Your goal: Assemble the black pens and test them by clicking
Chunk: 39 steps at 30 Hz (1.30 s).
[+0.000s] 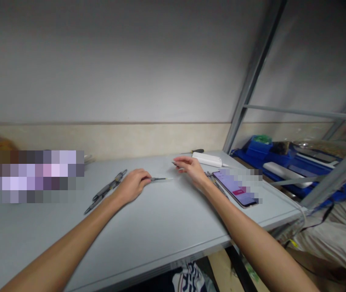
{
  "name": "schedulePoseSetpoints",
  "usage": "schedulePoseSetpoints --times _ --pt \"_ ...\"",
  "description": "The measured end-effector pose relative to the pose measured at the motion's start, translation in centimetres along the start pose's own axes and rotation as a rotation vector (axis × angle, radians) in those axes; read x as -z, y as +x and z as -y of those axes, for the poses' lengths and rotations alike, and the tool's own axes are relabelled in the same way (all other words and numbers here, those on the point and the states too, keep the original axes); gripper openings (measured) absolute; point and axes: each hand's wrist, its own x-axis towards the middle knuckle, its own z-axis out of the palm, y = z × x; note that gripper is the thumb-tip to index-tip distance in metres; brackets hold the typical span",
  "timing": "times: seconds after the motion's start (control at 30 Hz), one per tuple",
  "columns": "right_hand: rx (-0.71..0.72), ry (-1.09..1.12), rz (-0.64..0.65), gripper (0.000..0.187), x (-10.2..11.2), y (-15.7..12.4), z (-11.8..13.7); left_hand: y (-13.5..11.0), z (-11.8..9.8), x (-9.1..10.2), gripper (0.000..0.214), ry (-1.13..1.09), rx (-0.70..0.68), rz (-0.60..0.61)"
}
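Back wall [114, 61]: grey up top, w/ cream band [148, 138] along the bottom. Lt. grey surface [148, 243] runs back toward it. R side: grey metal post [256, 73], slanted in view, + horiz. rail [294, 112]. Light's soft, brightest approx. mid-wall, dim in upper corners.

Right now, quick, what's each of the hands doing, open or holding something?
Left hand: closed, holding a thin stick.
Right hand: closed, pinching a small dark piece, too small to tell what.
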Motion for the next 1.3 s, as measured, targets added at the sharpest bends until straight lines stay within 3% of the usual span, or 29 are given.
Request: schedulePoseSetpoints --times 0.2,0.43,0.6,0.93,1.3 --pt "0.044 -0.195 0.019 0.017 0.2 0.0 0.2 0.2 1.7 1.4 0.024 0.104 0.045 -0.129" --pt "0.063 -0.288 0.02 0.019 0.3 0.0 0.0 0.2 2.1 1.7 0.021 0.124 0.021 -0.227" --pt "0.064 -0.252 0.075 0.02 0.1 -0.2 0.1 0.2 2.0 1.3 0.019 0.094 0.005 -0.254" --pt "0.062 -0.321 0.015 0.02 0.3 -0.3 0.2 0.2 2.1 1.5 0.016 0.101 0.006 -0.295" --pt "0.051 -0.309 0.088 0.015 -0.4 -0.6 0.0 0.2 1.9 1.3 0.016 0.074 -0.011 -0.284"
